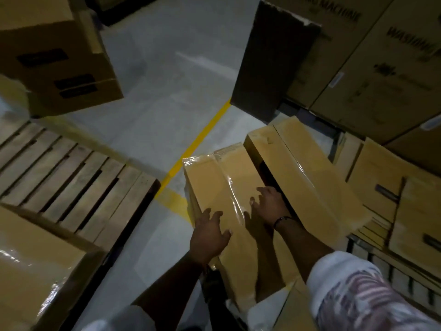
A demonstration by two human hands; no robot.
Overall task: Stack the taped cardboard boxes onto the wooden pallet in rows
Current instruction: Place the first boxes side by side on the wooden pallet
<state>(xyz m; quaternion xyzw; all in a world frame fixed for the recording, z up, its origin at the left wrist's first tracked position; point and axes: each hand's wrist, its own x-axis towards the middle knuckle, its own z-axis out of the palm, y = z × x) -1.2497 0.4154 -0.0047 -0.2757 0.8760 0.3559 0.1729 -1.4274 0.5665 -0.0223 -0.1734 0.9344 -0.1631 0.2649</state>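
Observation:
A long taped cardboard box lies in front of me, its top seam covered in shiny clear tape. My left hand rests on its near left edge with the fingers spread. Fingers splayed, my right hand lies on the box's right side, next to the gap beside a second long box. The wooden pallet lies on the floor to the left, its slats bare. One taped box sits at the pallet's near end.
A yellow floor line runs between the pallet and the boxes. Stacked cartons stand at the far left. Large printed cartons fill the right. More flat boxes lie at the right, and a dark upright board stands behind.

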